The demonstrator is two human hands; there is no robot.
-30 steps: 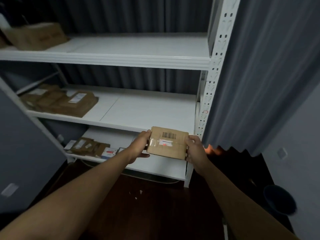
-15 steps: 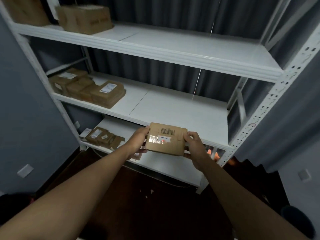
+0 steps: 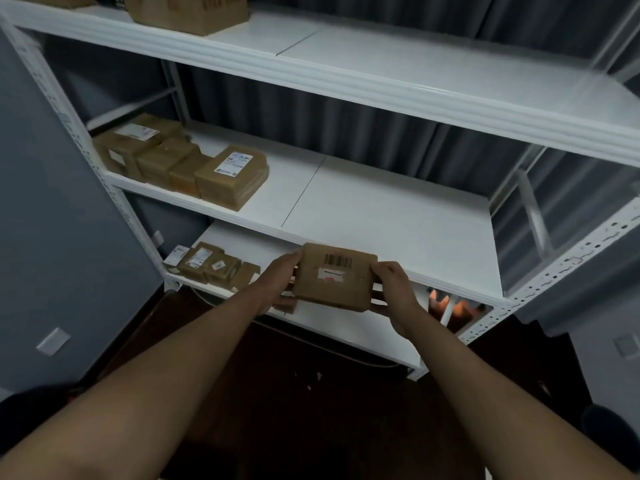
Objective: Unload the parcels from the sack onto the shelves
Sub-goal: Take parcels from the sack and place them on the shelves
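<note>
A small brown cardboard parcel (image 3: 334,277) with a barcode and a white label is held level in front of the white shelving unit. My left hand (image 3: 277,282) grips its left edge and my right hand (image 3: 393,292) grips its right edge. The parcel hangs just before the front lip of the middle shelf (image 3: 398,216), above the bottom shelf (image 3: 346,320). The sack is out of view.
Several brown parcels (image 3: 180,164) sit at the left of the middle shelf, several smaller ones (image 3: 211,266) at the left of the bottom shelf, and a box (image 3: 190,10) on the top shelf. A grey wall stands left, dark curtains behind, dark floor below.
The view has swung left and closer to the shelves. The parcel, still gripped by both hands, now sits nearer the middle shelf's front edge.
</note>
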